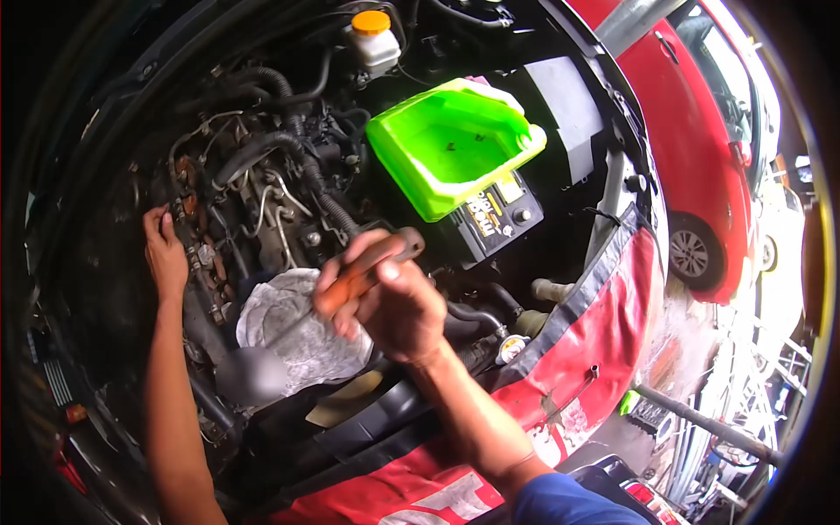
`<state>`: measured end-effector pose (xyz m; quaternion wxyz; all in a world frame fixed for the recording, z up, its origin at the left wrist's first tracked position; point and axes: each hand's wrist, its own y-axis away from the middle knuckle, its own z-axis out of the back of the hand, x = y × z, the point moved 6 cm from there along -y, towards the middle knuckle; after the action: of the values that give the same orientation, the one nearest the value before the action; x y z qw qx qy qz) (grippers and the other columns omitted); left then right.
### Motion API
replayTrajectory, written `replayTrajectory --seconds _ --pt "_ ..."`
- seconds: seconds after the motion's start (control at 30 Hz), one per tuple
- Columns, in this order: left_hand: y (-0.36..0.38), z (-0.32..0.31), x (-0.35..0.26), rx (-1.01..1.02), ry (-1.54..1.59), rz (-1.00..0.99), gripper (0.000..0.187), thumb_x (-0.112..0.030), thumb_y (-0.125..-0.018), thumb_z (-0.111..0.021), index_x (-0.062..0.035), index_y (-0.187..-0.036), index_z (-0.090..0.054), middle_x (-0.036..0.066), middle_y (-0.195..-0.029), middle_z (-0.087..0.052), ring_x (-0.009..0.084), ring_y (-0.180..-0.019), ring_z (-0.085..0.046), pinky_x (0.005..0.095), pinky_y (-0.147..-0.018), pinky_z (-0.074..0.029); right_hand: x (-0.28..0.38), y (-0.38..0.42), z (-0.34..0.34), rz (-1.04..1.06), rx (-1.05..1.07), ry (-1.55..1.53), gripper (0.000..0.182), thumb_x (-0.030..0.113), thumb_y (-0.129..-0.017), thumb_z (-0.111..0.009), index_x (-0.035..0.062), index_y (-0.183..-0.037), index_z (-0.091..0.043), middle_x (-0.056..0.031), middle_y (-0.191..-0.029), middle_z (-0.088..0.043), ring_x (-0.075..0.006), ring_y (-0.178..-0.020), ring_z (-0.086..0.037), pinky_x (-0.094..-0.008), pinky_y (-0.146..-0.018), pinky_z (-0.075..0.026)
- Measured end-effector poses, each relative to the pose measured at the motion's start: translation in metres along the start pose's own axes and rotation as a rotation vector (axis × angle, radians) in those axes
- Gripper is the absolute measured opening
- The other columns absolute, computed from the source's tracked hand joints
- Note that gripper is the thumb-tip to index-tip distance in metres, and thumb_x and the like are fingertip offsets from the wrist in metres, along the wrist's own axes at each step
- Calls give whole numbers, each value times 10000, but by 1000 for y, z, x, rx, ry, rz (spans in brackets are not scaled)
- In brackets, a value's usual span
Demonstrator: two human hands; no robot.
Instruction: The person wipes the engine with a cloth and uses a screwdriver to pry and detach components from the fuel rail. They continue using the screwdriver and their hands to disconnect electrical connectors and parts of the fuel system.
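My right hand [389, 297] is closed round the orange-brown handle of a tool [350, 284], raised over the front of the engine. A thin shaft seems to run from the handle down and left, with a blurred grey round shape [251, 376] near its far end. Below it lies a dirty white cloth [319, 319]. At the left, my left hand [166, 249] rests beside a rusty row of engine parts [197, 236], fingertips at its edge; whether it holds anything is hidden. Hoses and metal pipes [267, 210] run between the two hands.
A cut green plastic container [451, 149] sits by the battery [499, 223]. Behind is a white reservoir with an orange cap [372, 39]. A red cover [577, 350] drapes the front edge. A red car [700, 157] stands at the right.
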<state>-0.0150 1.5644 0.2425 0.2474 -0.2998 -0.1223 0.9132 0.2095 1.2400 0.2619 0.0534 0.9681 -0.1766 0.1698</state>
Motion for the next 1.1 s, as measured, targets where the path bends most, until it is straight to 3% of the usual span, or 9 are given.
replayTrajectory --seconds 0.27,0.33,0.5,0.53,0.6,0.7,0.83,0.97,1.1 --pt "-5 6 6 -200 123 37 255 -180 -1132 -488 19 -1287 -522 204 -1356 -673 291 -1253 -649 378 -1079 -475 -21 -5 3 -252 319 21 293 233 -1022 -609 -8 -1180 -562 -171 -977 -734 -183 -587 -665 -276 -493 -520" --pt "-17 6 -67 -242 361 -40 274 -186 -1135 -489 12 -1306 -567 156 -1340 -671 235 -1267 -622 358 -1110 -451 -23 -6 7 -279 285 34 278 245 -1030 -612 13 -1179 -575 -148 -967 -737 -164 -586 -659 -264 -490 -510" --pt "8 -22 -352 206 484 -336 220 -92 -1041 -593 -1 -1235 -644 142 -1153 -710 267 -1081 -692 400 -952 -530 -23 -11 16 -236 146 113 287 274 -1031 -618 10 -1141 -608 -132 -955 -739 -169 -583 -661 -271 -498 -506" --pt "16 -47 -375 397 406 -367 193 -129 -1008 -645 -37 -1172 -692 157 -1219 -688 301 -1146 -675 387 -991 -519 -23 -11 21 -238 125 182 312 290 -1030 -616 1 -1146 -622 -139 -959 -743 -176 -586 -661 -281 -519 -513" --pt "38 -104 -402 190 281 -845 173 -101 -958 -632 -25 -1105 -681 194 -1104 -697 392 -1063 -685 476 -913 -548 -29 -9 35 -183 72 225 359 316 -1028 -613 -13 -1168 -649 -151 -1010 -746 -190 -680 -685 -305 -615 -544" --pt "47 -171 -441 591 -5 -764 116 -66 -910 -644 -1 -995 -689 205 -936 -737 395 -918 -746 475 -811 -613 -56 0 82 -115 -227 276 405 321 -1011 -658 -14 -1238 -646 -158 -1166 -717 -213 -989 -699 -349 -866 -577" --pt "51 -191 -456 712 22 -670 145 -78 -873 -677 6 -895 -793 242 -948 -776 341 -915 -784 458 -842 -634 -35 -15 45 -36 185 296 301 273 -1034 -675 23 -1186 -602 -163 -1161 -692 -245 -1036 -679 -396 -910 -583" --pt "48 -186 -463 659 24 -673 184 -8 -858 -681 53 -1015 -757 233 -1019 -752 357 -923 -767 448 -852 -631 -22 -22 28 -27 92 338 284 274 -1046 -663 14 -1133 -588 -179 -1051 -717 -242 -893 -713 -356 -764 -612" --pt "65 -81 -440 208 387 -707 303 -5 -879 -708 40 -1175 -657 169 -1076 -665 334 -931 -704 430 -823 -601 -26 -24 31 -23 15 226 268 237 -1034 -649 -12 -1106 -582 -219 -1000 -721 -221 -805 -707 -299 -691 -575"
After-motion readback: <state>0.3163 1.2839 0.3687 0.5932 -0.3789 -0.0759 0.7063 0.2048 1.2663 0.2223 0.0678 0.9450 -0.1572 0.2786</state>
